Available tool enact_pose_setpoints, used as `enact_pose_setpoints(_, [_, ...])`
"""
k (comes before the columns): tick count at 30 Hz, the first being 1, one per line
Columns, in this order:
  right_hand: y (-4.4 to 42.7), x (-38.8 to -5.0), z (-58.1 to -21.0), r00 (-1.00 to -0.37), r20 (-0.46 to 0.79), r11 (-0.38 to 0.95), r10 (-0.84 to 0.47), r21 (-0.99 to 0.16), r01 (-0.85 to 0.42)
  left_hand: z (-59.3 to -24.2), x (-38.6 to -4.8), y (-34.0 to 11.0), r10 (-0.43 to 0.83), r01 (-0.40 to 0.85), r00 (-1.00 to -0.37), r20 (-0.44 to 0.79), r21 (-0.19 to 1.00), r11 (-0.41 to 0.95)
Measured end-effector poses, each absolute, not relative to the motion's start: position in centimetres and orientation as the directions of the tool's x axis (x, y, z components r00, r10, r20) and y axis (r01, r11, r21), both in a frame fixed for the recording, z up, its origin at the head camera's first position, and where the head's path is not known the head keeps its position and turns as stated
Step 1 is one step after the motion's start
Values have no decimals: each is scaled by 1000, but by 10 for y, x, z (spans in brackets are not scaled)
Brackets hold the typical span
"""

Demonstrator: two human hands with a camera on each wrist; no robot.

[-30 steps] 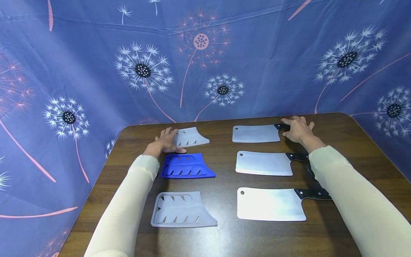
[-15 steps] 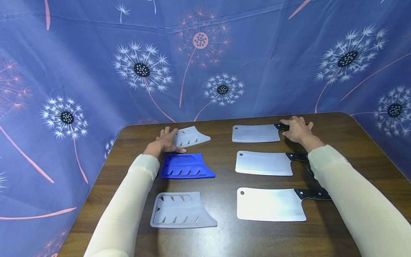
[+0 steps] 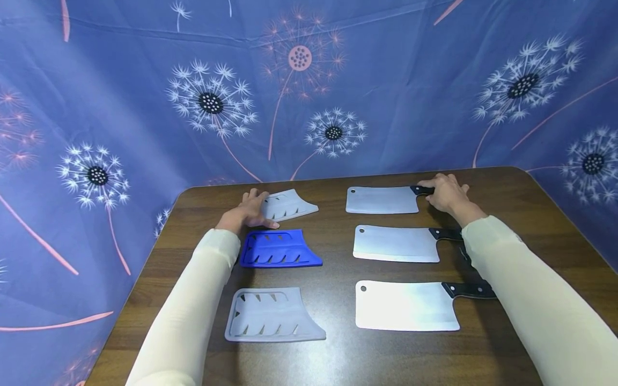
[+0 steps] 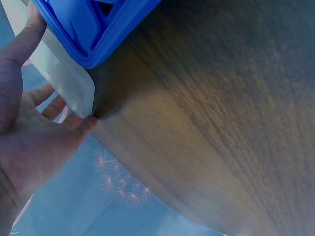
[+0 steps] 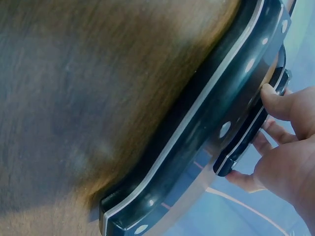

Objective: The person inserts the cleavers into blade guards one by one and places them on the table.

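Observation:
My left hand point(image 3: 248, 210) grips the left end of the farthest white slotted blade cover point(image 3: 289, 206), which lies slightly tilted at the back. In the left wrist view, thumb and fingers of that hand point(image 4: 37, 130) span the white cover point(image 4: 71, 83), beyond the blue one point(image 4: 81, 29). At the back right, my right hand point(image 3: 449, 194) holds the black handle of the farthest cleaver point(image 3: 381, 200), its blade flat and pointing left. The right wrist view has the hand point(image 5: 290, 152) with thumb and fingers about that handle point(image 5: 251, 123).
A blue cover point(image 3: 282, 249) and a nearer white cover point(image 3: 272, 316) lie on the left. Two more cleavers point(image 3: 396, 244), point(image 3: 405, 305) lie on the right, their handles near my right sleeve. Patterned blue cloth point(image 3: 386, 107) hangs behind the wooden table point(image 3: 333, 359).
The farthest white cover has turned a little, its narrow right end shifting slightly away and right. The farthest cleaver has slid slightly left with my right hand. The nearer covers and cleavers stay put.

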State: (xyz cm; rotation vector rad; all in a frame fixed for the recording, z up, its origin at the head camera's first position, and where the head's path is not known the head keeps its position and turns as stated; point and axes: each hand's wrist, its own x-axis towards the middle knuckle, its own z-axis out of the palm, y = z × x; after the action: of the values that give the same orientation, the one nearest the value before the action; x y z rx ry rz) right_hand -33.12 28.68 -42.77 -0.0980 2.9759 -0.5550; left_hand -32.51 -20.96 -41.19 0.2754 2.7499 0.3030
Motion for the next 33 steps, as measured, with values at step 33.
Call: enact_pose_setpoints(33, [288,-320,-430,-989,-61,955,-133,-275,-112,-405,-322,-206,232,143,-919,-318,279,950])
